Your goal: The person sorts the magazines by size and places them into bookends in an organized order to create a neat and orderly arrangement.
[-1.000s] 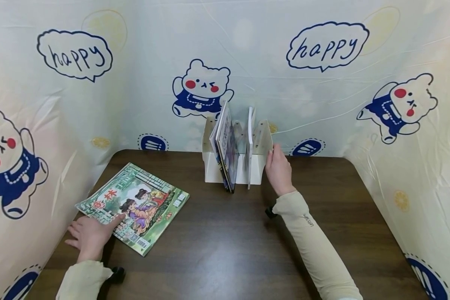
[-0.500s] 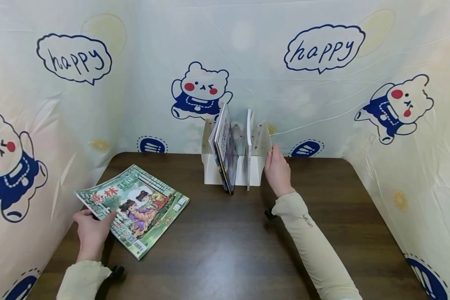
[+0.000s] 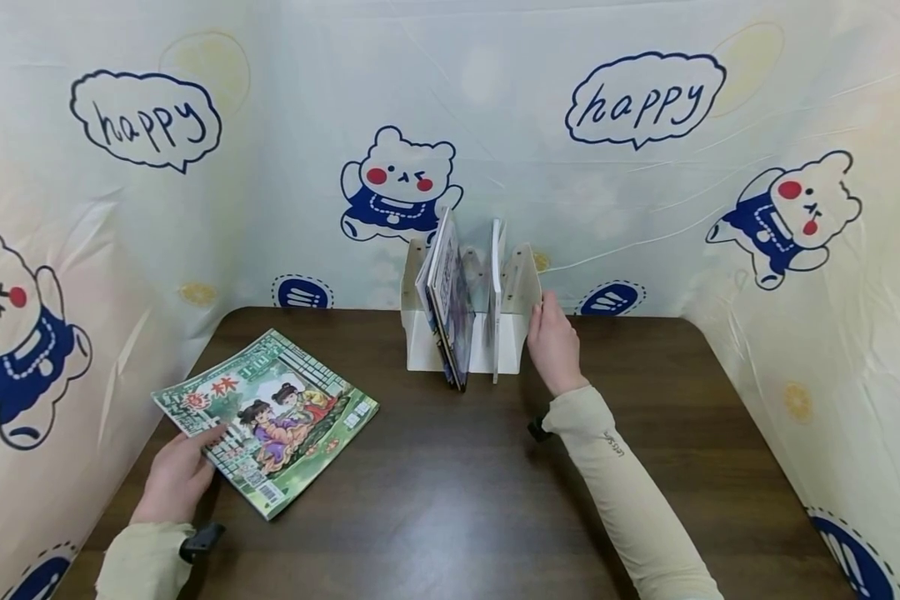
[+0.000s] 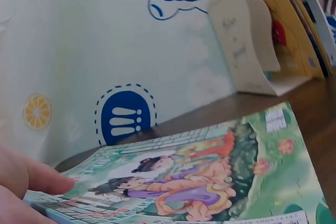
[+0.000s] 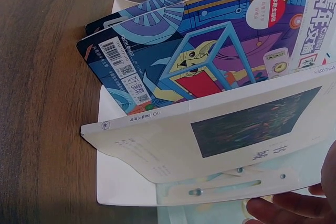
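A green magazine point(image 3: 292, 421) with two cartoon figures on its cover lies at the left of the table. My left hand point(image 3: 174, 477) grips its left edge, thumb on the cover and the other fingers hidden beneath. At the table's back stands a white book rack point(image 3: 507, 354). My right hand point(image 3: 555, 346) holds the rack's right side panel by its edge; part of that grip is hidden. Inside the rack, several colourful magazines point(image 5: 184, 51) lean together on the left, and a thin white book point(image 5: 157, 145) stands upright nearer the right panel.
The dark wooden table point(image 3: 435, 500) runs between both arms, with its back edge near the rack. A pale cloth point(image 3: 285, 167) printed with cartoon bears surrounds the table at the back and sides. Each wrist has a black strap or mount.
My left hand has slid its fingers under the magazine's left edge and closed on it, thumb on top. The magazine has shifted slightly and its left edge looks lifted. My right hand stays put.
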`<act>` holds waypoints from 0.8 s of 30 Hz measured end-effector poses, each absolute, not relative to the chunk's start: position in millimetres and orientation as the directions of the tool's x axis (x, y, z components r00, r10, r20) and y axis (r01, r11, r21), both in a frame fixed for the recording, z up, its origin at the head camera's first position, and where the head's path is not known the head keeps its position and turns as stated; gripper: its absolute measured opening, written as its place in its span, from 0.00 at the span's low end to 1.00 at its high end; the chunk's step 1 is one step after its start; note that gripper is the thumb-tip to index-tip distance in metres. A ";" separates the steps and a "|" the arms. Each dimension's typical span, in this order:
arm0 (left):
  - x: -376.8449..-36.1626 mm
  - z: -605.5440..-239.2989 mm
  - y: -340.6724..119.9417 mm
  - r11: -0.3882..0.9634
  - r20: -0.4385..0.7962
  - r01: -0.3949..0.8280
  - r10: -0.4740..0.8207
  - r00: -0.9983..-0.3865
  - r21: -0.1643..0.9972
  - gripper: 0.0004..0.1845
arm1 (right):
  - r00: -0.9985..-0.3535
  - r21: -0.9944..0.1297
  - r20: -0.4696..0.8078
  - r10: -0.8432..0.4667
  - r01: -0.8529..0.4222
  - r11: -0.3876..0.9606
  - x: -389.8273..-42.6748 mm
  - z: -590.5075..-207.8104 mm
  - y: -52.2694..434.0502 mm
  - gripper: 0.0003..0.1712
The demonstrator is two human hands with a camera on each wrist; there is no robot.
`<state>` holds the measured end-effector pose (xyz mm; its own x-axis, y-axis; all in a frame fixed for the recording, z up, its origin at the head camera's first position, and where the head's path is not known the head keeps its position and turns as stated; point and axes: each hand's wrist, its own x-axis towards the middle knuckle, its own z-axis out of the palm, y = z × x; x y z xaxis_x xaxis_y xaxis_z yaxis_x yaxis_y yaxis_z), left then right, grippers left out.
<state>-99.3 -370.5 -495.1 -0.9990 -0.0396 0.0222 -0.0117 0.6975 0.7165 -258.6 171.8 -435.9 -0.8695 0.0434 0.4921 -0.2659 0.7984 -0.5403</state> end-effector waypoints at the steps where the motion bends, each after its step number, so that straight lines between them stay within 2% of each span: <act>1: -96.2 -496.0 -373.1 0.810 0.147 0.110 0.030 -0.989 0.576 0.23 | -0.868 -0.540 0.495 0.043 -0.268 0.798 -258.6 -435.9 172.0 0.13; 2: -94.2 -496.9 -375.3 0.867 0.242 0.198 0.093 -0.966 0.457 0.25 | -0.867 -0.540 0.497 0.042 -0.272 0.797 -258.6 -435.9 172.3 0.13; 12: -93.4 -497.1 -381.4 0.818 0.173 0.213 0.141 -0.975 0.535 0.21 | -0.870 -0.543 0.491 0.041 -0.270 0.795 -258.7 -436.8 173.2 0.12; 24: -93.3 -494.7 -374.0 0.784 0.145 0.186 0.124 -0.982 0.592 0.27 | -0.870 -0.550 0.492 0.033 -0.281 0.786 -259.1 -436.3 172.5 0.12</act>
<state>-93.3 -374.0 -494.7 -0.9817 0.1238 0.1449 0.1863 0.7838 0.5924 -259.1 172.5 -436.3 -0.8699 0.0333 0.4921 -0.2811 0.7863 -0.5502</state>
